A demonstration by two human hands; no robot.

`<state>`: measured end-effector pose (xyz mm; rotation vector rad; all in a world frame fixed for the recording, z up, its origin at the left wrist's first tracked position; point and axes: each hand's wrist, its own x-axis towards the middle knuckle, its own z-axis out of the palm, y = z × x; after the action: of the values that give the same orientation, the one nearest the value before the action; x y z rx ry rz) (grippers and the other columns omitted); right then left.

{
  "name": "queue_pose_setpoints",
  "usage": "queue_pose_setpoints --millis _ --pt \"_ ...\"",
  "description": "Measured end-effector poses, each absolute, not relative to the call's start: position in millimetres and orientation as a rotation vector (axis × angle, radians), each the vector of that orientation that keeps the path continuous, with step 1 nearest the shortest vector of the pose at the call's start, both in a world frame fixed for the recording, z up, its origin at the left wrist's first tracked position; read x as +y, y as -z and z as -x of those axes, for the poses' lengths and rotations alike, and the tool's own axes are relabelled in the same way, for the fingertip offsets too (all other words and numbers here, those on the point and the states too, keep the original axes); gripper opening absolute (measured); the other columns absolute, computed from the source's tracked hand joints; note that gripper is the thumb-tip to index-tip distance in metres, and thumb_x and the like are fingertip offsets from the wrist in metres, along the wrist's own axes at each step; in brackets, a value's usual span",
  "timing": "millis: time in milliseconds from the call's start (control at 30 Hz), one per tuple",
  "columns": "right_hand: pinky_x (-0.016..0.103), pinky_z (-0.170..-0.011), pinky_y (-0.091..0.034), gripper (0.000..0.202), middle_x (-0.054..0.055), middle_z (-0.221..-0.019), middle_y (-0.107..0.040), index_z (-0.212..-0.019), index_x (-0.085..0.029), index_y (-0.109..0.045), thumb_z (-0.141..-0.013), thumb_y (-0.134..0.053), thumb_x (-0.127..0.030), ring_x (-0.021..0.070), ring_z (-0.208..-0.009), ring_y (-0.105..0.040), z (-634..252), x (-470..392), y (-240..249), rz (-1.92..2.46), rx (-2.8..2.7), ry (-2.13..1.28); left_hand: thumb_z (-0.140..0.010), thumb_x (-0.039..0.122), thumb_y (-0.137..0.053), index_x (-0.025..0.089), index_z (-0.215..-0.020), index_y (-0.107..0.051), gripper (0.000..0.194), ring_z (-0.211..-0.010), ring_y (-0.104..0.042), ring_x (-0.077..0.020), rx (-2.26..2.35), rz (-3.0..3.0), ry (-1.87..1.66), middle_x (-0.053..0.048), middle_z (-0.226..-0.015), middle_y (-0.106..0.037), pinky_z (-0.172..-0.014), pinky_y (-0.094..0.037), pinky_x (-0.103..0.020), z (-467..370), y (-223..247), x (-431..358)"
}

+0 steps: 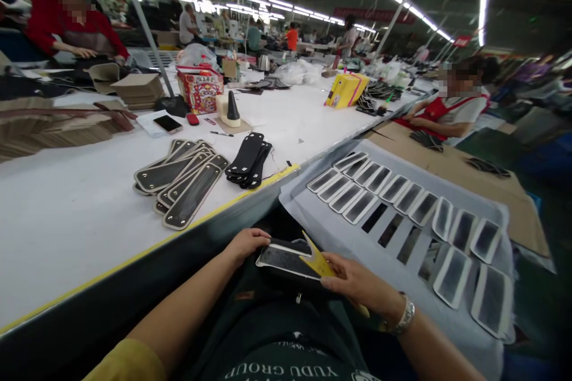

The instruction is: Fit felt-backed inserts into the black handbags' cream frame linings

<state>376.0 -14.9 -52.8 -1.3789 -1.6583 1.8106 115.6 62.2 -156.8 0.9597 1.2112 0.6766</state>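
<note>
On my lap lies a dark rectangular panel with a pale border (286, 261), over black material. My left hand (245, 245) is closed at its left end, with the fingers on the edge and the thumb partly hidden. In my right hand (353, 281) is a flat yellow tool with a V-notched end (318, 257); its forked tip reaches over the panel's right part. Beside my right hand, a grey sheet (308, 205) carries rows of similar pale-bordered dark panels (452, 277). Ahead on the white table are a pile of dark strips with metal studs (194, 193) and a black strip stack (248, 161).
The white table's yellow-taped edge (214, 214) runs in front of me. A phone (168, 124), a red box (201, 89), a black cone on a block (233, 107) and a yellow package (346, 90) stand farther back. Co-workers sit at left (80, 24) and right (451, 107).
</note>
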Motion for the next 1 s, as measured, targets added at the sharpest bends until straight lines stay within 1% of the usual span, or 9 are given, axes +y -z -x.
queue_pose_setpoints --millis 100,200,300,400,500,567,633,833,1000 --pt "0.038 -0.093 -0.044 0.064 0.010 -0.120 -0.058 -0.126 -0.015 -0.047 -0.073 -0.066 -0.046 0.0260 -0.109 -0.054 -379.5 -22.5 60.9 1.377 -1.605 -1.846 -0.059 0.029 -0.069 0.013 -0.086 -0.070 0.032 -0.065 -0.059 -0.0162 1.201 -0.995 -0.620 -0.003 -0.069 -0.068 -0.065 -0.044 -0.028 -114.3 156.0 63.4" --pt "0.031 -0.072 -0.050 0.060 0.007 -0.106 -0.061 -0.123 -0.017 -0.048 -0.073 -0.066 -0.046 0.0226 -0.093 -0.059 -384.6 -29.3 69.5 1.387 -1.563 -1.886 -0.061 0.031 -0.066 0.012 -0.093 -0.069 0.038 -0.070 -0.062 -0.0183 1.180 -1.039 -0.583 -0.005 -0.075 -0.070 -0.069 -0.046 -0.030 -114.0 152.6 61.1" --pt "0.021 -0.052 -0.043 0.056 0.003 -0.094 -0.061 -0.117 -0.017 -0.051 -0.071 -0.067 -0.044 0.0140 -0.070 -0.057 -389.1 -37.4 75.1 1.424 -1.493 -1.916 -0.064 0.031 -0.060 0.012 -0.096 -0.068 0.038 -0.074 -0.063 -0.0193 1.166 -1.126 -0.559 -0.005 -0.079 -0.071 -0.072 -0.047 -0.031 -116.7 147.5 60.2" --pt "0.020 -0.046 -0.038 0.055 0.002 -0.091 -0.061 -0.116 -0.018 -0.050 -0.071 -0.068 -0.043 0.0114 -0.061 -0.054 -390.4 -45.8 74.8 1.491 -1.465 -1.927 -0.063 0.025 -0.055 0.016 -0.092 -0.070 0.034 -0.078 -0.063 -0.0207 1.142 -1.289 -0.527 -0.003 -0.079 -0.071 -0.078 -0.047 -0.031 -120.5 141.8 64.0" --pt "0.027 -0.065 -0.050 0.056 0.005 -0.105 -0.062 -0.118 -0.019 -0.048 -0.070 -0.069 -0.038 0.0204 -0.086 -0.061 -389.2 -51.0 70.0 1.469 -1.471 -1.869 -0.064 0.021 -0.053 0.021 -0.090 -0.072 0.032 -0.095 -0.061 -0.0226 1.086 -1.501 -0.498 -0.001 -0.091 -0.072 -0.092 -0.041 -0.031 -121.5 136.8 68.0" --pt "0.034 -0.089 -0.046 0.057 0.006 -0.115 -0.060 -0.119 -0.019 -0.048 -0.069 -0.071 -0.035 0.0242 -0.106 -0.056 -388.7 -52.3 68.3 1.422 -1.479 -1.782 -0.068 0.023 -0.053 0.023 -0.096 -0.071 0.033 -0.107 -0.057 -0.0223 1.036 -1.629 -0.486 -0.001 -0.106 -0.069 -0.100 -0.034 -0.030 -119.4 134.3 67.3" --pt "0.037 -0.100 -0.039 0.059 0.008 -0.120 -0.058 -0.121 -0.018 -0.047 -0.070 -0.071 -0.034 0.0249 -0.112 -0.053 -389.0 -52.1 70.2 1.394 -1.472 -1.724 -0.071 0.030 -0.057 0.024 -0.106 -0.068 0.036 -0.114 -0.052 -0.0223 1.001 -1.718 -0.473 -0.002 -0.118 -0.064 -0.104 -0.029 -0.030 -115.8 132.2 63.4" --pt "0.042 -0.103 -0.037 0.065 0.010 -0.125 -0.055 -0.127 -0.017 -0.044 -0.071 -0.070 -0.039 0.0269 -0.115 -0.051 -389.3 -45.7 87.3 1.409 -1.465 -1.705 -0.050 0.058 -0.074 0.018 -0.131 -0.045 0.094 -0.129 -0.035 -0.0336 0.965 -2.242 -0.188 -0.015 -0.140 -0.042 -0.111 -0.008 -0.047 -115.6 125.9 49.8" --pt "0.041 -0.101 -0.039 0.069 0.012 -0.126 -0.055 -0.129 -0.015 -0.043 -0.071 -0.068 -0.042 0.0281 -0.117 -0.050 -385.9 -40.7 93.8 1.426 -1.512 -1.639 -0.050 0.049 -0.076 0.010 -0.121 -0.050 0.085 -0.117 -0.045 -0.0365 1.031 -2.597 -0.067 -0.020 -0.121 -0.054 -0.109 -0.008 -0.051 -131.6 120.0 46.8"
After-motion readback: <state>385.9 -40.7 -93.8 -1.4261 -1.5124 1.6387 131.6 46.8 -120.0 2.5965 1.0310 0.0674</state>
